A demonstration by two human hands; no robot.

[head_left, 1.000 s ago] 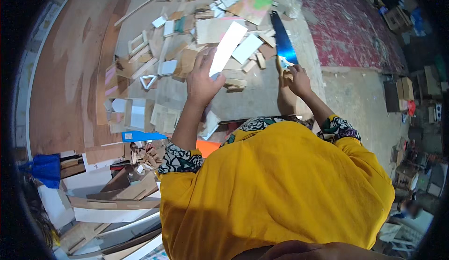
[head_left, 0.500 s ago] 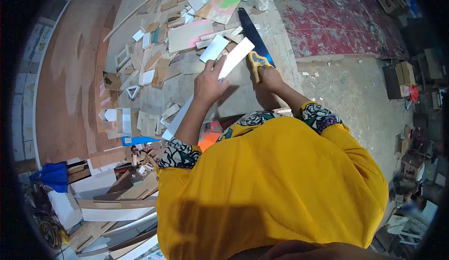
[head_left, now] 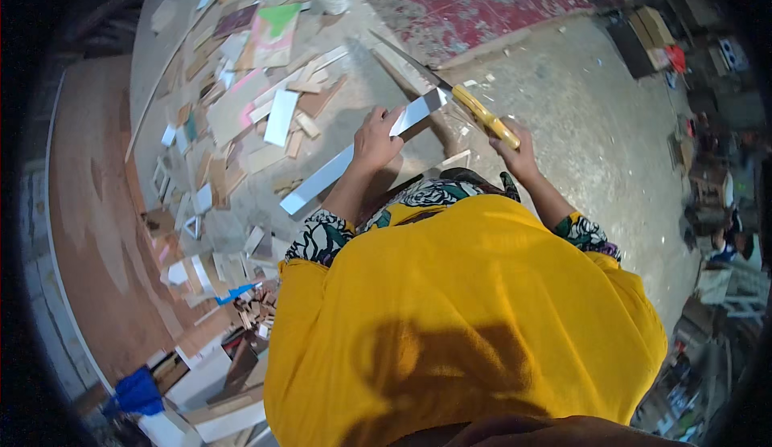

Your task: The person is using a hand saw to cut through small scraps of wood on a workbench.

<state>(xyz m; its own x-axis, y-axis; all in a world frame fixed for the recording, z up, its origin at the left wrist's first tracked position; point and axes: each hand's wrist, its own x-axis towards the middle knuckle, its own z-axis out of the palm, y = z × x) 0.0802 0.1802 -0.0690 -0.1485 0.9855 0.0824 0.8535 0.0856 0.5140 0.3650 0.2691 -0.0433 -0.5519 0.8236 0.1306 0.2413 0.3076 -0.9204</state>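
A long white strip of board [head_left: 318,180] lies slantwise across the near part of the worktable. My left hand [head_left: 378,137] is closed over its middle, with the fingers on top. Past the table's right edge, my right hand [head_left: 517,151] grips a handsaw [head_left: 481,114] by its yellow handle. Its dark blade is seen nearly edge-on, slanting up and left beside the right end of the strip. Whether the teeth touch the board I cannot tell.
Offcuts, including a white piece [head_left: 281,117] and a green-and-pink painted board [head_left: 273,35], crowd the left of the worktable [head_left: 378,85]. A large brown plywood sheet [head_left: 96,205] stands at far left. Cardboard boxes [head_left: 651,27] sit at the far right.
The saw has swung from lying flat on the table to edge-on at the table's right edge. The white strip has shifted right and lies lower. My view has turned.
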